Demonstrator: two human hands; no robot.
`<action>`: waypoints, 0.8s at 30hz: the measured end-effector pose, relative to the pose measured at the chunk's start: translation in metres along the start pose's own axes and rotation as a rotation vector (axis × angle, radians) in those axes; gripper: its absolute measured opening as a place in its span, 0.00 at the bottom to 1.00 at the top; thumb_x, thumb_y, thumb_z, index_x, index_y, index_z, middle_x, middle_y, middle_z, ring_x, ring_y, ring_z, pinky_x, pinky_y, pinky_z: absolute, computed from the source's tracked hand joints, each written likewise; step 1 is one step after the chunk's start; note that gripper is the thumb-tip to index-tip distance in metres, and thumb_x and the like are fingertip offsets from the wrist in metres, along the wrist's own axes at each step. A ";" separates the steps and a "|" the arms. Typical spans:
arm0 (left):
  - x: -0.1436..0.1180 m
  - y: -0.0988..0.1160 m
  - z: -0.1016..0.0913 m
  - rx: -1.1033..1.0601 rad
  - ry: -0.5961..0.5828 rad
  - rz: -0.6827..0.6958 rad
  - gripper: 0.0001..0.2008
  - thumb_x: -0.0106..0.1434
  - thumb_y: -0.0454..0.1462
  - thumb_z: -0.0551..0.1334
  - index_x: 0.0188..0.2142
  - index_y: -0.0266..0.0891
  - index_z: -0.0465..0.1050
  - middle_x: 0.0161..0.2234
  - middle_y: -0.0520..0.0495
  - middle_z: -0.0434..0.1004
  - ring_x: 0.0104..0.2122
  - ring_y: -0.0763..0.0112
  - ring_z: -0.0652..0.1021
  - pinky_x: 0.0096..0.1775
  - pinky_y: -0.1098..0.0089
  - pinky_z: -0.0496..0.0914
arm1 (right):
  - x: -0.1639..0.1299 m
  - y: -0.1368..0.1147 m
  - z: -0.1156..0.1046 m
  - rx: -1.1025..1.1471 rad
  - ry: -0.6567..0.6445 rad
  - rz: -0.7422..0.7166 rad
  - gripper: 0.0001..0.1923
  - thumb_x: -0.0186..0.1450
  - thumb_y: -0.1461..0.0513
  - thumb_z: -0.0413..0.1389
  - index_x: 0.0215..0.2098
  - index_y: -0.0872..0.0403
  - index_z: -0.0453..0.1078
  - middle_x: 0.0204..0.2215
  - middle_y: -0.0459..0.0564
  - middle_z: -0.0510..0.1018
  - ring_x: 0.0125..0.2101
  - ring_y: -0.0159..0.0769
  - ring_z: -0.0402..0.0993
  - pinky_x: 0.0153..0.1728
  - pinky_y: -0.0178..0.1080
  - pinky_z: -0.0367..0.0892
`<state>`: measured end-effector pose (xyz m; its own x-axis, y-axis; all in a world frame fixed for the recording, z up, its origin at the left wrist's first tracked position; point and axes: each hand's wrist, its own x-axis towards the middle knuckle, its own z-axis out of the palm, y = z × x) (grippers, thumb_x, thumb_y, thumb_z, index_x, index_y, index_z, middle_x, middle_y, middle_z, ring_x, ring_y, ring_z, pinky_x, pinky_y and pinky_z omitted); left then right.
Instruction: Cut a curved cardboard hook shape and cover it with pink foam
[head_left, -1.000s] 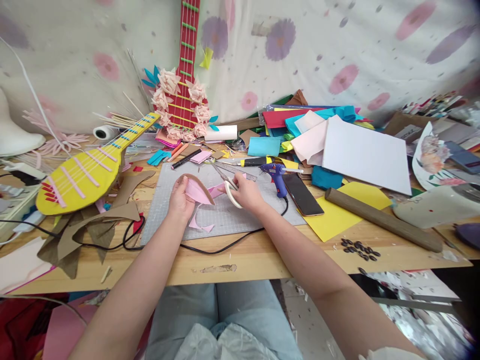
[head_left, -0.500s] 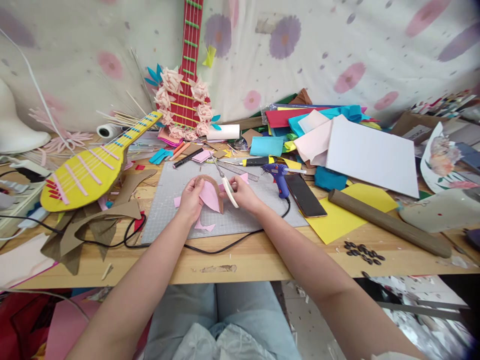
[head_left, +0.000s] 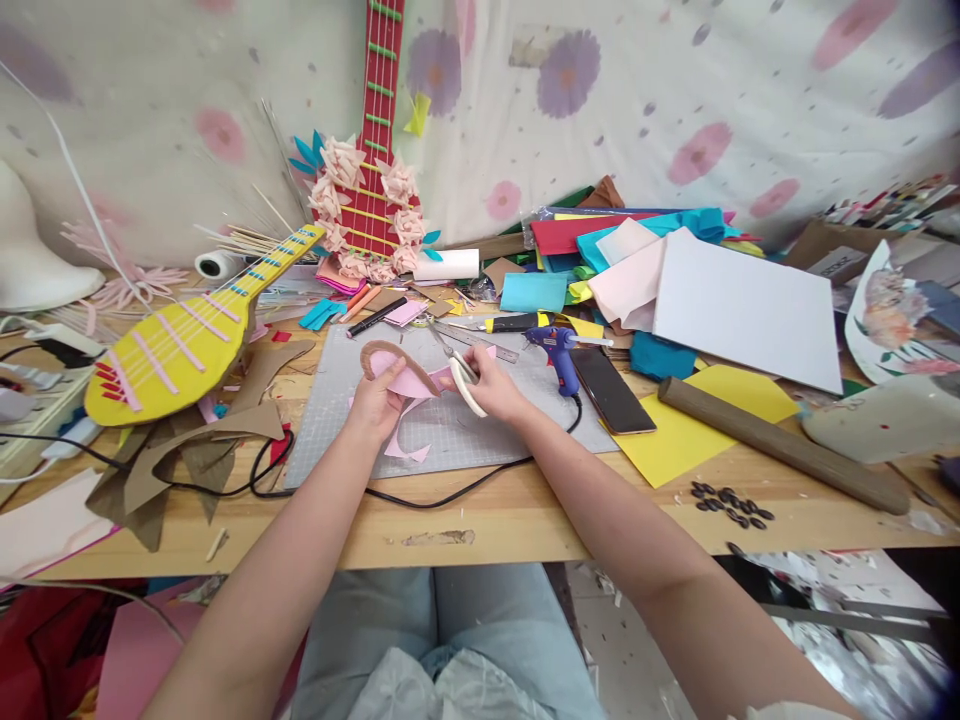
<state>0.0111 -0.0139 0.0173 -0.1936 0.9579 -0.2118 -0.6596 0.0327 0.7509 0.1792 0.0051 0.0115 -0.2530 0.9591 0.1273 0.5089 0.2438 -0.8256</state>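
My left hand (head_left: 377, 403) is closed on a rounded pink piece (head_left: 409, 383) with a brown cardboard edge (head_left: 375, 350). It holds the piece tilted above the grey cutting mat (head_left: 322, 430). My right hand (head_left: 491, 385) grips scissors (head_left: 469, 397) by their white handles, with the blades pointing away toward the back of the mat. A bit of pink material shows between the piece and the right fingers; I cannot tell whether it is attached. Below the hands a curved pink scrap (head_left: 409, 450) lies on the mat.
A blue glue gun (head_left: 559, 358) stands right of my hands beside a phone (head_left: 611, 390); its black cord (head_left: 442, 503) crosses in front. A yellow paper instrument (head_left: 169, 360) lies left, a red one (head_left: 375, 190) stands behind. Dark seeds (head_left: 731, 505) lie front right.
My left hand has turned the pink piece, so its brown edge now slants from upper left to lower right. The scissors in my right hand have shifted slightly right and toward me.
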 end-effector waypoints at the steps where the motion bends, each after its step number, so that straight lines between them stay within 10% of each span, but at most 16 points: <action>1: 0.001 0.003 -0.001 -0.045 0.015 0.005 0.10 0.45 0.28 0.66 0.27 0.38 0.69 0.24 0.54 0.75 0.26 0.74 0.75 0.33 0.72 0.71 | -0.001 -0.001 -0.002 -0.061 -0.034 -0.008 0.18 0.50 0.51 0.56 0.30 0.51 0.55 0.22 0.39 0.65 0.24 0.29 0.61 0.26 0.33 0.54; 9: 0.005 0.014 -0.005 -0.198 0.089 0.037 0.05 0.54 0.28 0.61 0.29 0.38 0.70 0.28 0.53 0.77 0.30 0.77 0.76 0.35 0.75 0.71 | -0.006 -0.008 -0.003 -0.230 -0.231 -0.090 0.20 0.50 0.48 0.55 0.31 0.52 0.57 0.24 0.41 0.68 0.24 0.28 0.61 0.25 0.31 0.52; 24: 0.006 0.010 -0.005 -0.251 0.107 0.055 0.07 0.55 0.26 0.59 0.27 0.38 0.70 0.26 0.54 0.76 0.28 0.78 0.77 0.36 0.74 0.72 | -0.007 -0.009 0.000 -0.464 -0.125 -0.128 0.20 0.52 0.45 0.53 0.31 0.52 0.61 0.25 0.45 0.73 0.24 0.31 0.64 0.24 0.32 0.48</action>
<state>-0.0005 -0.0093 0.0204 -0.3008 0.9204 -0.2496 -0.8029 -0.1032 0.5871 0.1765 -0.0039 0.0181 -0.4197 0.8995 0.1214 0.7729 0.4243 -0.4719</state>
